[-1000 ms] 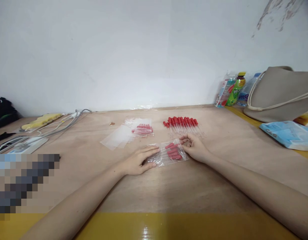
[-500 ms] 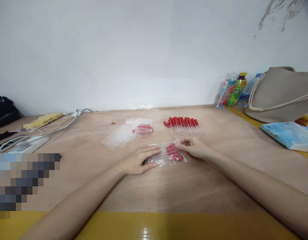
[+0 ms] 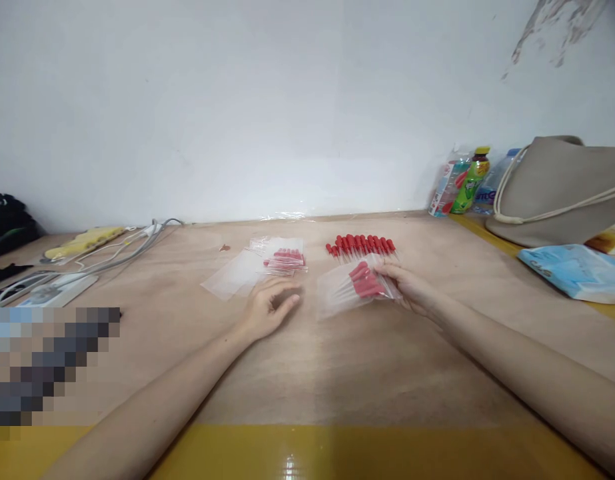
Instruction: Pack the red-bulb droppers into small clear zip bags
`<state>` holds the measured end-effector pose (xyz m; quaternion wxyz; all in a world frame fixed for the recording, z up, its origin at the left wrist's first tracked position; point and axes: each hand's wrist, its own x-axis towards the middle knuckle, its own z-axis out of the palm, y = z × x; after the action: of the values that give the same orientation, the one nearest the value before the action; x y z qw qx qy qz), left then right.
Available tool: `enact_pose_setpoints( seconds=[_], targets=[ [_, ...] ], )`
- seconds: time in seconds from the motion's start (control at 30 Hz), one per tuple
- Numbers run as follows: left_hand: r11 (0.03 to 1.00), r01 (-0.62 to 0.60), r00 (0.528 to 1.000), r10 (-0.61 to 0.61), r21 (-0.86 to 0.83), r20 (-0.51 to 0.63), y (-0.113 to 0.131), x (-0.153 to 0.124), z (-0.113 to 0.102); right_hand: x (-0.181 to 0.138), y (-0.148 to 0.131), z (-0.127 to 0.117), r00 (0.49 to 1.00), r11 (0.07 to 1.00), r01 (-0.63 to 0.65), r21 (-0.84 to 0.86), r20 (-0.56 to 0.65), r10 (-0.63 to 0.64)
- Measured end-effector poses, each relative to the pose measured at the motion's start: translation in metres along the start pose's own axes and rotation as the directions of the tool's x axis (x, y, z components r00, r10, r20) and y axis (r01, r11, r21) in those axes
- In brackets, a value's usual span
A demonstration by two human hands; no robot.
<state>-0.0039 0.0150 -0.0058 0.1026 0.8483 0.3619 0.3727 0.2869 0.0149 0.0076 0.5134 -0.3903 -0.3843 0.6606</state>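
Observation:
My right hand [image 3: 412,288] grips one end of a clear plastic bag [image 3: 352,287] with several red-bulbed droppers inside, lifted and tilted off the wooden table [image 3: 337,373]. My left hand [image 3: 268,307] hovers just left of the bag with fingers loosely curled and holds nothing. Behind the bag lies a row of loose red-bulbed droppers [image 3: 361,245]. Further left, a filled bag of droppers [image 3: 284,259] rests on a stack of empty clear bags [image 3: 232,277].
A beige bag [image 3: 562,190], bottles [image 3: 467,180] and a blue packet [image 3: 574,270] stand at the right. Cables [image 3: 122,250], a yellow object [image 3: 82,241] and a white device [image 3: 47,290] lie at the left. A yellow strip [image 3: 337,453] runs along the near edge.
My right hand has lifted the filled bag off the table and moved it up and to the right. My left hand has let go of it and drawn back to the left.

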Motion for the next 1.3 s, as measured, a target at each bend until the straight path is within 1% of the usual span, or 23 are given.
enact_pose_setpoints(
  seconds=[0.1,0.2,0.3,0.37,0.43,0.5,0.57,0.67,0.73,0.83,0.9,0.93,0.97,1.0,1.03,1.07,1.1,1.13,1.17,1.2,1.23,1.27,1.3],
  targets=[
    [0.988,0.072,0.985,-0.049,0.135,-0.166,-0.016,0.005,-0.007,0.008,-0.01,0.009,0.992,0.991,0.117,0.06,-0.045,-0.114],
    [0.931,0.226,0.957,-0.158,0.285,-0.244,-0.035,0.006,-0.021,0.023,-0.008,0.029,0.984,0.985,0.173,0.028,-0.056,-0.171],
    [0.775,0.422,0.906,-0.347,0.471,-0.241,-0.054,0.004,-0.035,0.047,0.007,0.061,0.969,0.974,0.221,0.041,-0.119,-0.215],
    [0.709,0.489,0.871,-0.428,0.508,-0.239,-0.066,0.0,-0.042,0.067,0.02,0.084,0.958,0.971,0.211,0.116,-0.224,-0.182],
    [0.667,0.532,0.841,-0.489,0.521,-0.232,-0.075,-0.002,-0.045,0.085,0.031,0.105,0.951,0.974,0.16,0.158,-0.288,-0.109],
    [0.638,0.556,0.818,-0.536,0.533,-0.211,-0.08,-0.004,-0.046,0.096,0.039,0.119,0.952,0.98,0.128,0.155,-0.295,-0.077],
    [0.632,0.554,0.808,-0.564,0.542,-0.169,-0.082,-0.004,-0.047,0.101,0.044,0.126,0.96,0.989,0.078,0.124,-0.276,-0.041],
    [0.637,0.542,0.804,-0.584,0.548,-0.117,-0.081,-0.003,-0.048,0.094,0.048,0.122,0.976,0.999,-0.035,0.035,-0.215,0.042],
    [0.631,0.554,0.796,-0.593,0.543,-0.122,-0.08,-0.001,-0.049,0.084,0.046,0.113,0.982,0.993,-0.101,-0.06,-0.169,0.089],
    [0.596,0.617,0.759,-0.623,0.513,-0.188,-0.08,0.001,-0.05,0.069,0.038,0.093,0.985,0.958,-0.15,-0.244,-0.122,0.123],
    [0.552,0.685,0.711,-0.65,0.475,-0.27,-0.08,0.002,-0.053,0.062,0.029,0.079,0.988,0.922,-0.14,-0.362,-0.114,0.105],
    [0.526,0.721,0.681,-0.658,0.451,-0.321,-0.079,0.003,-0.055,0.06,0.024,0.071,0.991,0.884,-0.091,-0.459,-0.126,0.037],
    [0.507,0.75,0.655,-0.655,0.424,-0.376,-0.077,0.004,-0.056,0.06,0.018,0.065,0.986,0.805,-0.021,-0.592,-0.144,-0.081],
    [0.503,0.77,0.637,-0.636,0.393,-0.435,-0.074,0.005,-0.057,0.061,0.013,0.059,0.963,0.674,0.039,-0.738,-0.152,-0.222],
    [0.509,0.779,0.626,-0.608,0.366,-0.489,-0.069,0.006,-0.057,0.063,0.008,0.054,0.924,0.5,0.062,-0.864,-0.14,-0.356],
    [0.55,0.764,0.637,-0.56,0.337,-0.53,-0.063,0.005,-0.055,0.065,0.003,0.05,0.883,0.32,0.043,-0.947,-0.114,-0.455],
    [0.61,0.727,0.663,-0.501,0.316,-0.557,-0.056,0.005,-0.052,0.068,0.0,0.047,0.856,0.176,-0.004,-0.984,-0.095,-0.508],
    [0.675,0.67,0.706,-0.452,0.308,-0.545,-0.047,0.004,-0.047,0.072,-0.002,0.046,0.849,0.095,-0.058,-0.994,-0.1,-0.52],
    [0.813,0.517,0.8,-0.347,0.268,-0.49,-0.038,0.003,-0.04,0.075,-0.003,0.045,0.854,0.049,-0.099,-0.994,-0.11,-0.509],
    [0.903,0.35,0.887,-0.234,0.249,-0.398,-0.028,0.001,-0.033,0.079,-0.003,0.044,0.862,0.024,-0.127,-0.992,-0.122,-0.492],
    [0.949,0.198,0.951,-0.126,0.245,-0.281,-0.018,-0.001,-0.024,0.082,-0.002,0.045,0.869,0.013,-0.147,-0.989,-0.135,-0.476],
    [0.966,0.084,0.987,-0.047,0.245,-0.155,-0.008,-0.003,-0.016,0.085,-0.001,0.045,0.875,0.009,-0.164,-0.986,-0.15,-0.461],
    [0.972,0.01,1.0,-0.004,0.236,-0.026,0.0,-0.004,-0.009,0.087,0.0,0.046,0.878,0.012,-0.179,-0.984,-0.166,-0.448]
  ],
)
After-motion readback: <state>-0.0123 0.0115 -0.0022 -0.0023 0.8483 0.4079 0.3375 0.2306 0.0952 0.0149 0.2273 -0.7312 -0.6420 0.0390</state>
